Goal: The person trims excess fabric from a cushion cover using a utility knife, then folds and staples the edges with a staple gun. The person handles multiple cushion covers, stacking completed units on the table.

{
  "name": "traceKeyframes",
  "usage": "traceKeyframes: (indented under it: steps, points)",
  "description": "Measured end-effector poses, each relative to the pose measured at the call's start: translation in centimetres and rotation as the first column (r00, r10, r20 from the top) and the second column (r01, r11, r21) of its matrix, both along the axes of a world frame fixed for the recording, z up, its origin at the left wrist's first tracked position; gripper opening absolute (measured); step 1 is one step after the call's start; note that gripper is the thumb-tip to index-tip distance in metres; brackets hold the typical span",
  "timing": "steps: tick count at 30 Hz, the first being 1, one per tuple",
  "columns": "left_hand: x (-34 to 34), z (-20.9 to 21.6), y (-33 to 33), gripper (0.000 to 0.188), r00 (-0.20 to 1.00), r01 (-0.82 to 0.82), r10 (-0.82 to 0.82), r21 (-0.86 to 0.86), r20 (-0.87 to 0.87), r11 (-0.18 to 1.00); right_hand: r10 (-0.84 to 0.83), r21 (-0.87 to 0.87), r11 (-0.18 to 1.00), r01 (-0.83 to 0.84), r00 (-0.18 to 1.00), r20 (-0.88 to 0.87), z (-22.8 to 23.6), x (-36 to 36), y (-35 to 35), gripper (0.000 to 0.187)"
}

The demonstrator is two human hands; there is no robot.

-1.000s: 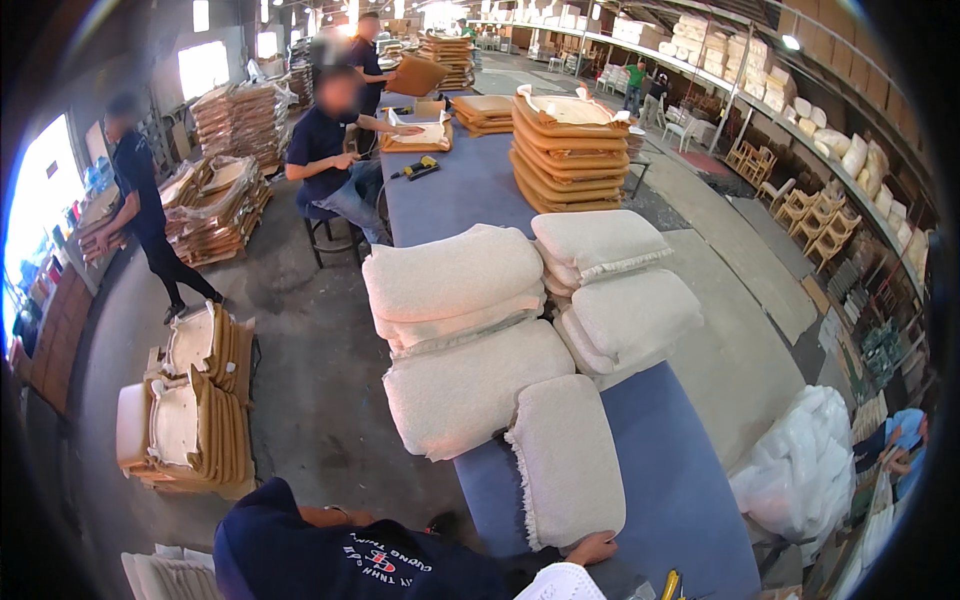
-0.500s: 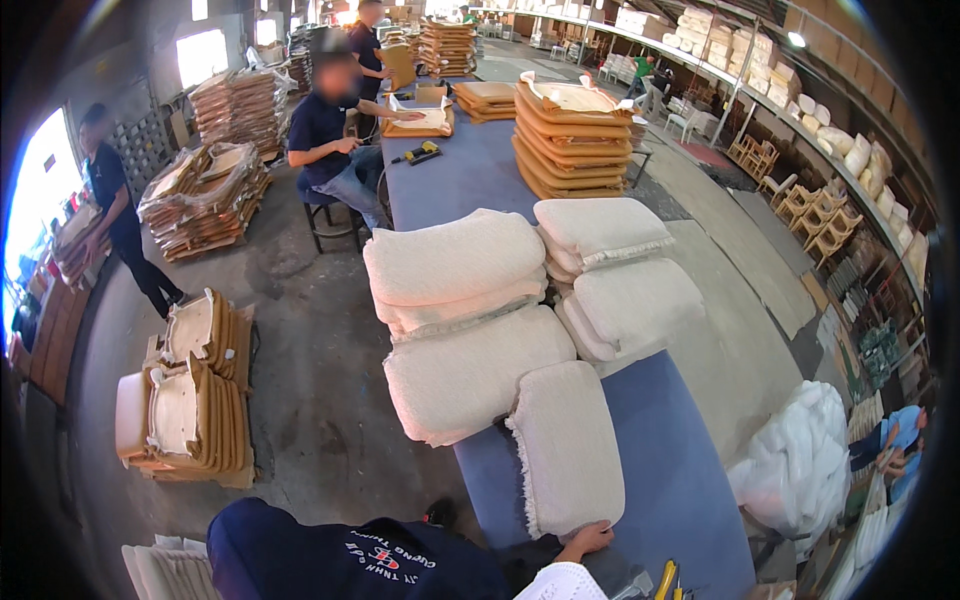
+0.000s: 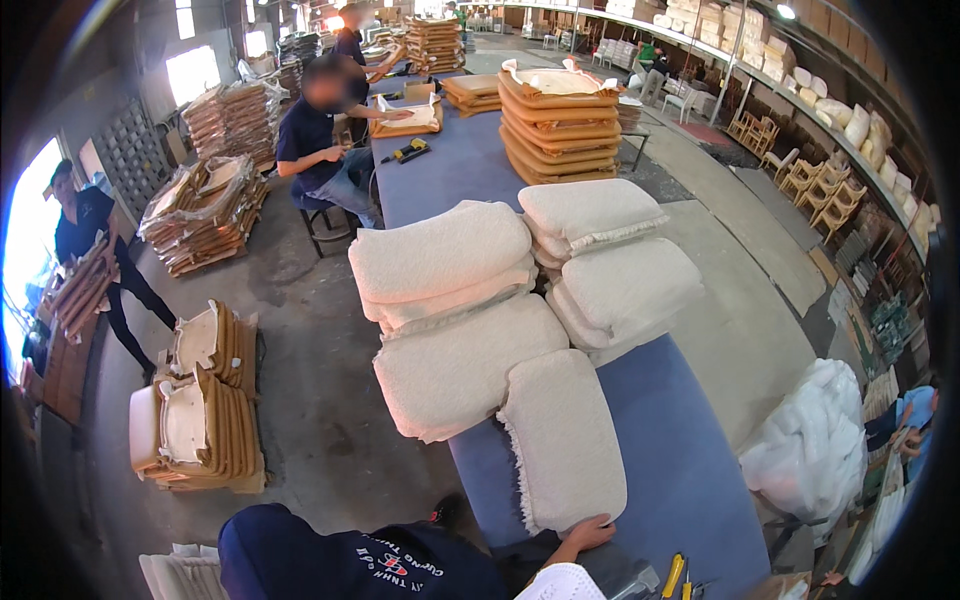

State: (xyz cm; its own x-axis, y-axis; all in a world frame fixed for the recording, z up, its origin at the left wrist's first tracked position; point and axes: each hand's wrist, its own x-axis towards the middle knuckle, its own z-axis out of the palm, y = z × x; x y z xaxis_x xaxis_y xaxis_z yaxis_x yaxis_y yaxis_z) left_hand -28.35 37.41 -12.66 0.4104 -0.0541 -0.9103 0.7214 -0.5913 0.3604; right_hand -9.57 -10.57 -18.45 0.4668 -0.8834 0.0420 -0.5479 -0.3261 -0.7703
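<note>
A cream, nubbly-fabric cushion (image 3: pixel 565 440) with a frayed left edge lies on the blue table (image 3: pixel 690 470) right in front of me. My right hand (image 3: pixel 592 532) is at its near end, with the fingers bent against the edge and partly hidden there. Beyond it, more cream cushions lie in stacks: one at the left (image 3: pixel 465 365), one behind that (image 3: pixel 440 255), and two at the right (image 3: pixel 625 285) (image 3: pixel 590 215). My left hand is out of the picture.
Yellow-handled tools (image 3: pixel 673 577) lie right of my hand. Tan padded panels are stacked on the table (image 3: pixel 558 130) and floor (image 3: pixel 215 430). White plastic wrap (image 3: pixel 810 440) bulges at the right. A seated person (image 3: pixel 320 130) works near a drill (image 3: pixel 408 150); another person (image 3: pixel 85 230) stands left.
The person at the far left has turned and now holds a bundle of brown pieces. My view has shifted slightly; my right hand stays at the cushion's near end.
</note>
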Motion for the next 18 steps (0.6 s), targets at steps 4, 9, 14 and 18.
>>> traceKeyframes:
  steps: [4, 9, 14, 18]
  points:
    - [0.0, 0.1, -0.3, 0.033, 1.000, -0.007, 0.007, -0.001, -0.004, 1.000, -0.010, 0.001, 1.000, 0.010, 1.000, 0.010, -0.1, 0.1, -0.4, 0.049]
    - [0.0, 0.1, -0.4, 0.032, 1.000, -0.014, 0.014, -0.004, -0.005, 1.000, 0.033, 0.004, 0.999, -0.033, 0.999, 0.022, -0.9, 0.1, -1.6, 0.048]
    - [-0.3, -0.2, -0.1, 0.032, 1.000, -0.029, 0.029, -0.024, -0.004, 0.999, 0.033, 0.049, 0.998, -0.034, 0.999, 0.015, -0.9, 0.1, -1.8, 0.047]
    - [-0.4, -0.4, 0.4, 0.031, 0.999, -0.036, 0.036, -0.037, 0.004, 0.999, 0.046, 0.102, 0.993, -0.054, 0.996, 0.072, -1.2, 0.0, -2.2, 0.047]
